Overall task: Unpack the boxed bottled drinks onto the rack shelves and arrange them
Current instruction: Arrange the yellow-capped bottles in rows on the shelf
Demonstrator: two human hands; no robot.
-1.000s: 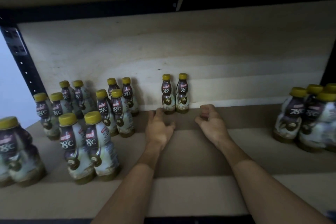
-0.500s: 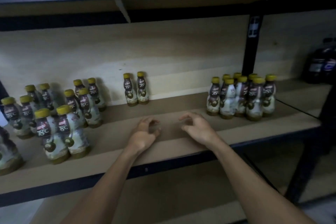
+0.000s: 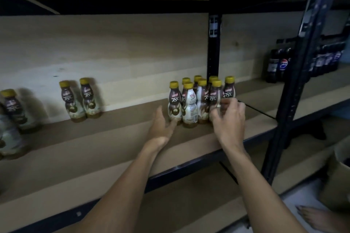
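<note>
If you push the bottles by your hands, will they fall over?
The bottles are tall and narrow, so a high push could tip them. They stand packed together, so one may knock others. The shelf looks smooth, so a low push probably slides them.

On the shelf (image 3: 113, 138), a cluster of bottles (image 3: 191, 104) stands near the right end, before the rack post (image 3: 214, 47). A pair of bottles (image 3: 81, 100) stands well apart to its left by the back, and more bottles (image 3: 13, 108) at the far left. My left hand (image 3: 161, 126) is just before the cluster's left side and my right hand (image 3: 230, 119) at its right front; cola bottles (image 3: 280, 66) stand further right, beyond the post.
</note>
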